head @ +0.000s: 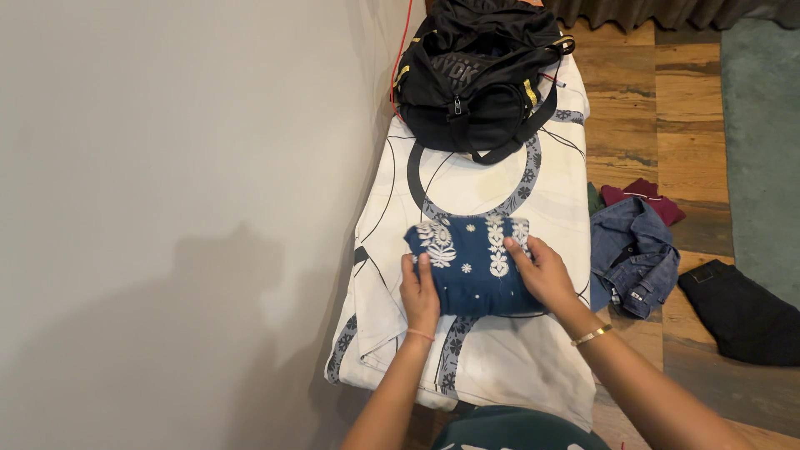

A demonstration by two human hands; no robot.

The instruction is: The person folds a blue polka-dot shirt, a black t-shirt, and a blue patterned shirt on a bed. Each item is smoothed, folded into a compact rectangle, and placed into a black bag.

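A folded dark blue garment (471,262) with white floral embroidery lies on a narrow bed covered by a white sheet (500,358) with dark circular patterns. My left hand (419,292) rests flat on the garment's left edge, fingers pointing away from me. My right hand (543,271) presses on its right side, fingers spread over the embroidery. Both hands lie on the cloth rather than gripping it. A gold bangle sits on my right wrist, a thin band on my left.
A black duffel bag (475,79) with yellow trim stands at the bed's far end. A grey wall (183,208) runs along the left. On the wooden floor at right lie a denim jacket (632,254), a maroon garment (646,197), black trousers (742,312) and a green rug (762,142).
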